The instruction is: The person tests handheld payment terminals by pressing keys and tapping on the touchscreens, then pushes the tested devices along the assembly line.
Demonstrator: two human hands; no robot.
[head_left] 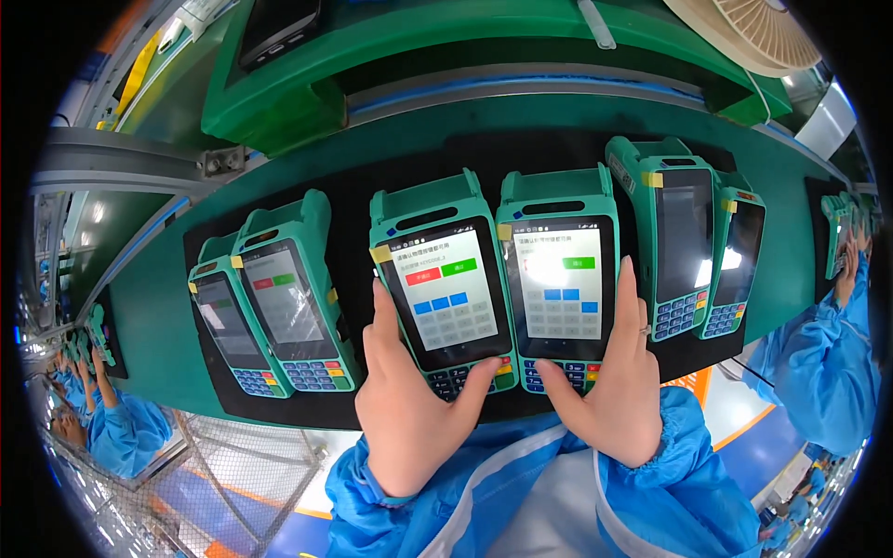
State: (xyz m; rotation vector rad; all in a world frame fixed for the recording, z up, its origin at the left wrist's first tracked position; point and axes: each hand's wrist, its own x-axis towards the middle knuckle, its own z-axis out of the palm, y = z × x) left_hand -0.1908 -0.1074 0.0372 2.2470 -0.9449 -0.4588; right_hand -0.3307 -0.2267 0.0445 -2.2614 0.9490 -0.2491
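The green bench (149,298) has bare room left of the black mat (349,232); a green shelf (446,54) bounds the far side. Your wide-spread left hand (409,414) touches the left-middle terminal (448,290), your wide-spread right hand (616,395) the right-middle terminal (563,279), between a left pair (293,302) and a right pair (684,237).

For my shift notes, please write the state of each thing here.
Left hand: open, thumb at keypad
Right hand: open, thumb at keypad
Outer left terminal: screen dim
Inner left terminal: screen dim
Centre left terminal: screen lit
Centre right terminal: screen lit
Inner right terminal: screen dark
Outer right terminal: screen dark, glare
Fan: spinning, cannot tell
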